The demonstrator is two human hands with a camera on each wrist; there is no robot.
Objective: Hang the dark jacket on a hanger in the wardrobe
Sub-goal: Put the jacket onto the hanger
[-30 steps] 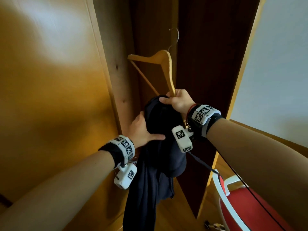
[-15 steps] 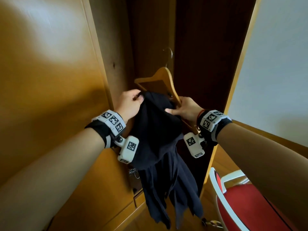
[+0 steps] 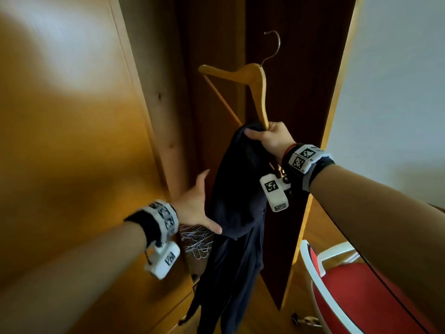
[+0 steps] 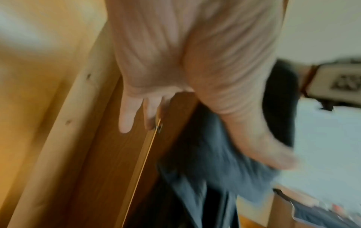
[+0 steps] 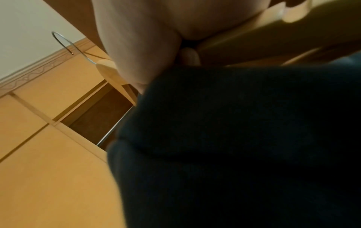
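Note:
The dark jacket hangs in a long fold in front of the open wardrobe. My right hand grips the lower arm of a wooden hanger together with the top of the jacket; the hanger is tilted, its metal hook pointing up, free of any rail. The left hand is open, fingers spread, its thumb against the jacket's left side. In the right wrist view the jacket fills the lower right, with the hook at upper left. The left wrist view is blurred; the jacket lies behind the palm.
A light wooden wardrobe door stands on the left, a dark door panel on the right. A tangle of wire hangers lies low inside the wardrobe. A red chair with a white frame sits at the lower right by the wall.
The right hand has raised the hanger and jacket top. The left hand let go of the jacket's upper edge, dropped lower and opened beside the cloth.

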